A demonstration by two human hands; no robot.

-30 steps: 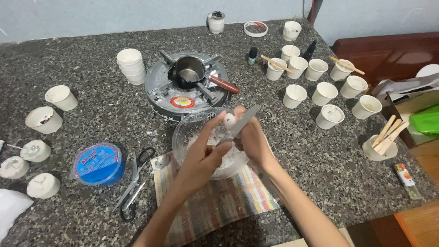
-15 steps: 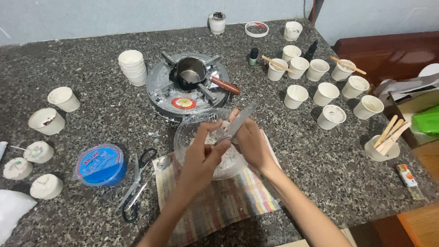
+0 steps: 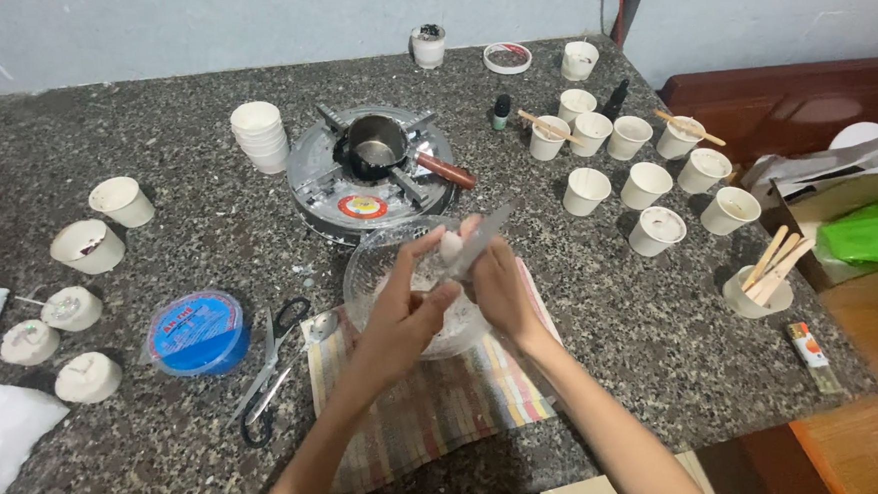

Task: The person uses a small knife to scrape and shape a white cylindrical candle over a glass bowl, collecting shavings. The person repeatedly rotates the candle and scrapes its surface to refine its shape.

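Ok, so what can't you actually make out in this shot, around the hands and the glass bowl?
- Head view: the small pale piece pinched by the left hand; fingers cover most of it, so its kind is unclear.
- The blade-like tool in the right hand; its handle is hidden in the palm.
- The glass bowl; its contents are hidden by both hands.
- The green bag; cut off by the right edge.
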